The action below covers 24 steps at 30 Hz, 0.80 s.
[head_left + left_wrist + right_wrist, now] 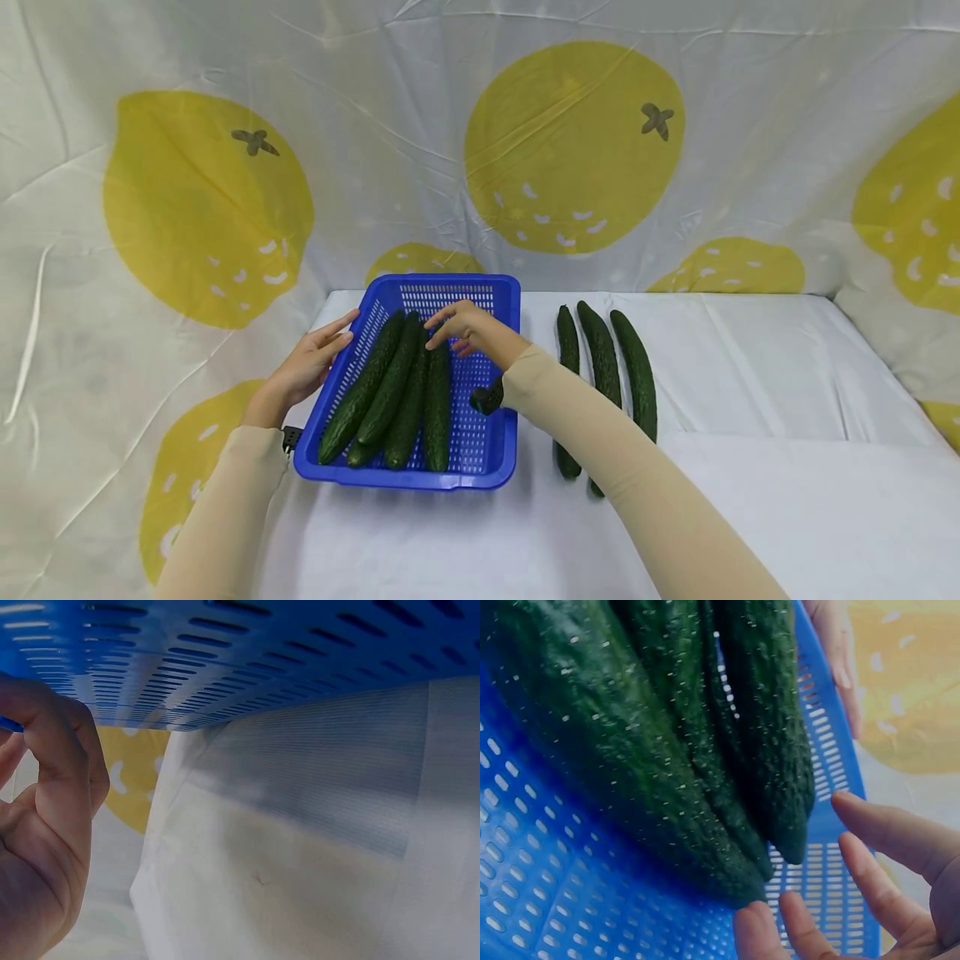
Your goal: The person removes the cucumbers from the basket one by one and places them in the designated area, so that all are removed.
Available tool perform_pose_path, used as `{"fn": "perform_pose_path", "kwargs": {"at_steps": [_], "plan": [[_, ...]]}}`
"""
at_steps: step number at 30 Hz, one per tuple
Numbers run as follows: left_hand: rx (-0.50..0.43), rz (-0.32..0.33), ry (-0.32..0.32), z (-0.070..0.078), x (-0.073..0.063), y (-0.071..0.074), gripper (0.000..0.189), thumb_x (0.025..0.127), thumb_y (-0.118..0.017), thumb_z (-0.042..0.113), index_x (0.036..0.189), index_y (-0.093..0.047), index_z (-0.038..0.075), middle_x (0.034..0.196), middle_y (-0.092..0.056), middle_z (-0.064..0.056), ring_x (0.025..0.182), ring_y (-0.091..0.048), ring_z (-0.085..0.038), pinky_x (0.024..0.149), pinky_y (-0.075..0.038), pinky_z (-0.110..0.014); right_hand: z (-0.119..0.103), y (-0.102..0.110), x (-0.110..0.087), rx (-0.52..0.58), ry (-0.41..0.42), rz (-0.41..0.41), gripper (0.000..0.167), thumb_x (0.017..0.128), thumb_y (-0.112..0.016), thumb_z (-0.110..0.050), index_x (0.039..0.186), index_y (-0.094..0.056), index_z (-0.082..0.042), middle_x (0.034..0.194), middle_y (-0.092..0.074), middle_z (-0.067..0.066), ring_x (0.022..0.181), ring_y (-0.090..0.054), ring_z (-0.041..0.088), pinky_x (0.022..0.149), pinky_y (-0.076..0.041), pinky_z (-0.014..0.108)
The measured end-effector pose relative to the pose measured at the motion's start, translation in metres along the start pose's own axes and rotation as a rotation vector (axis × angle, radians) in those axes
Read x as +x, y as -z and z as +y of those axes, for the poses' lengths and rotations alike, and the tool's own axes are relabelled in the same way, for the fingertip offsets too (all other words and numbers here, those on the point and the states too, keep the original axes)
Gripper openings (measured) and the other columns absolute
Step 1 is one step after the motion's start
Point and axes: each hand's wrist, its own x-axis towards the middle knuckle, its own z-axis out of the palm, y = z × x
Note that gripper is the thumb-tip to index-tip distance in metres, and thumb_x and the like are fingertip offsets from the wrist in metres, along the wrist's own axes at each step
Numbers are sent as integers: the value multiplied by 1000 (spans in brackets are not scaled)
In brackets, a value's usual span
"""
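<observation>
A blue perforated plastic basket [465,481] stands on the left part of the table, with several dark green cucumbers [393,379] lying lengthwise in it. My left hand [300,367] grips the basket's left rim; the left wrist view shows its fingers [64,750] curled, with a bit of blue rim between them and the thumb. Over the far ends of the cucumbers hovers my right hand [476,329], its fingers spread and holding nothing. In the right wrist view its fingertips [757,926] come right up to a cucumber's end [742,889].
Three more cucumbers [600,358] lie side by side on the white-covered table [750,375], right of the basket. The right forearm [600,442] passes over them and hides parts of them. A cloth [405,125] printed with yellow lemons hangs behind and at the sides.
</observation>
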Motion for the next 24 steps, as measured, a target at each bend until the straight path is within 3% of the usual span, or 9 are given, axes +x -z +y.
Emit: {"fn": "perform_pose_path", "kwargs": {"at_steps": [13,16,20,22,24], "plan": [[-38,-8,17,-2,-1,-1,58,109,-41,20,161,-17,15,115,-64,-4,82,-68,-12,63,-58,-26,18,-13,8,-81,-63,57,44,80,-82,2,122,-72,-8,151,-39,17,122,-52,43,94,-52,51],[-34,-10,13,-2,-1,0,57,109,-41,20,161,-17,14,114,-64,-4,81,-68,-11,62,-58,-25,21,-15,10,-87,-65,55,42,81,-81,3,121,-72,-7,158,-30,14,125,-51,39,93,-53,50],[-38,-21,2,-2,-1,0,57,109,-40,19,161,-16,14,116,-64,-5,83,-68,-12,63,-58,-26,22,-17,11,-99,-60,47,39,80,-81,4,118,-73,-6,154,-38,17,128,-50,35,90,-54,49],[-37,-26,-4,-1,0,1,57,109,-40,19,161,-16,13,116,-64,-5,81,-68,-12,61,-57,-25,22,-17,12,-99,-69,40,40,79,-82,4,117,-73,-7,143,-48,21,128,-50,36,89,-55,49],[-29,-25,-10,-1,0,1,57,109,-40,19,161,-16,13,113,-65,-5,75,-66,-10,56,-54,-22,22,-16,13,-96,-79,27,40,80,-81,5,117,-73,-7,142,-48,22,130,-48,37,88,-56,48]]}}
